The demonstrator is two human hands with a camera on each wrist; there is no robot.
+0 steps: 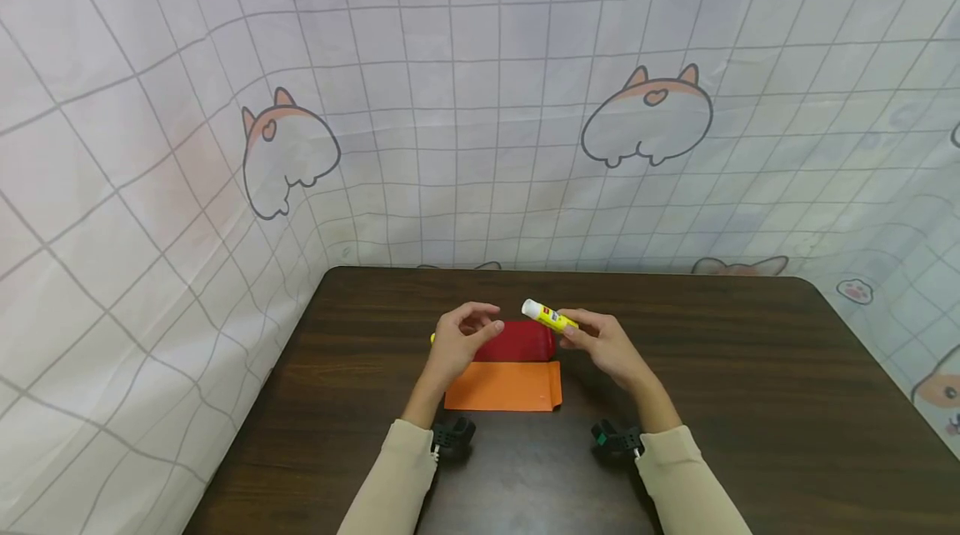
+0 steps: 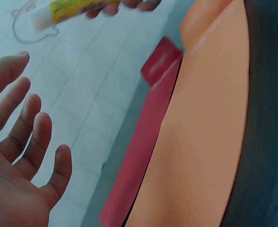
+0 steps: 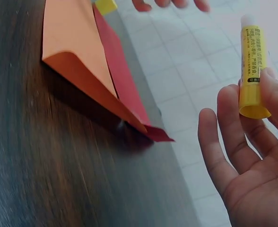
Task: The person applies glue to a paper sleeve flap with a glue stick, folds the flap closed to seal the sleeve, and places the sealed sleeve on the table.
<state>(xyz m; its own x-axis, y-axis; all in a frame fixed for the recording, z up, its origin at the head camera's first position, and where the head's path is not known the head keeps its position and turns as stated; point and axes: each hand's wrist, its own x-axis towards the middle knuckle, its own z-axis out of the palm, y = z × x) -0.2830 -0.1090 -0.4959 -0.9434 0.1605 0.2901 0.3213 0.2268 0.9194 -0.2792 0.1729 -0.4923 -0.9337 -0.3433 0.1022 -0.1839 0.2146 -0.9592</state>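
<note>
My right hand (image 1: 606,345) pinches a yellow glue stick (image 1: 551,316) between thumb and fingers, above the table. Its white end points toward my left hand (image 1: 456,345); the right wrist view shows the rim of the other end (image 3: 255,111). My left hand holds nothing, its fingers loosely bent and apart from the glue stick. Below the hands lies an orange paper piece (image 1: 498,387) with a raised fold at its right edge. Behind it is a red paper piece (image 1: 517,342), also with a turned-up right end, partly hidden by my left hand.
A small yellow thing (image 3: 106,6) sits by the left end of the papers, mostly hidden behind my left hand in the head view. The dark wooden table (image 1: 720,368) ends at a white gridded cloth (image 1: 487,143) behind it.
</note>
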